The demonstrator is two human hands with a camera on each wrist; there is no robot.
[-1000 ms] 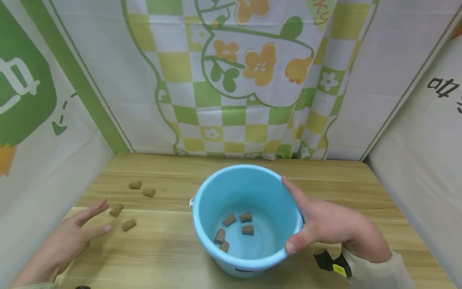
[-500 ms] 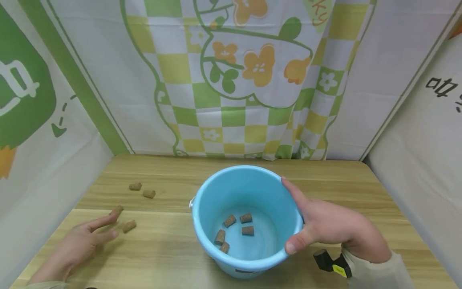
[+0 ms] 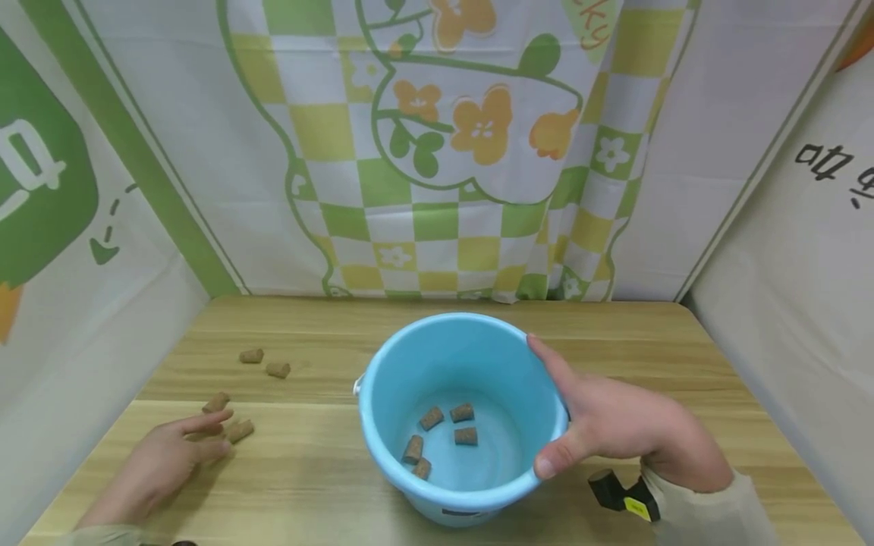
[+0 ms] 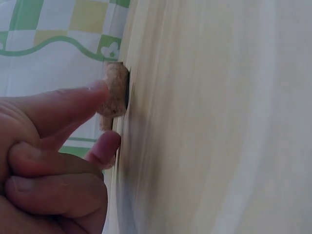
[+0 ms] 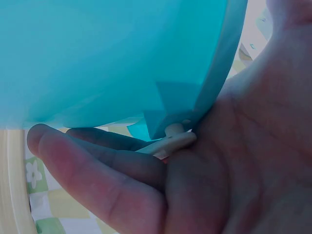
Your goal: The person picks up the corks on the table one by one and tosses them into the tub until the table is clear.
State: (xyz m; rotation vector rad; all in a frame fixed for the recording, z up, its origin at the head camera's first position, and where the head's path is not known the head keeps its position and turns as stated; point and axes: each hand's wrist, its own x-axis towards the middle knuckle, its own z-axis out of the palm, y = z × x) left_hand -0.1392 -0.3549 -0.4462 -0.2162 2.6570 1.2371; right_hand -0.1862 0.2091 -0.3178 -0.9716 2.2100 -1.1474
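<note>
My left hand (image 3: 164,462) is low over the table at the left, thumb and index finger stretched toward a cork (image 3: 240,431). In the left wrist view the thumb's tip overlaps a cork (image 4: 116,90), the index fingertip is just below it, and the other fingers are curled in. A second cork (image 3: 216,403) lies just beyond the index finger. At the right, my right hand (image 3: 614,417) grips the rim of a light blue bucket (image 3: 463,497), thumb over the edge and fingers along the outside, beside the white handle pivot (image 5: 173,142). Several corks (image 3: 462,412) lie on the bucket's floor.
Farther back on the left of the wooden table (image 3: 307,485) are two more corks, one cork (image 3: 251,356) slightly behind the other cork (image 3: 278,369). A patterned curtain (image 3: 423,227) hangs along the back edge, and white cloth walls (image 3: 806,303) flank both sides.
The left hand has moved right and in toward the nearer cork, its thumb and index finger drawing closer together. The right hand keeps its hold on the bucket. The head view has shifted slightly.
</note>
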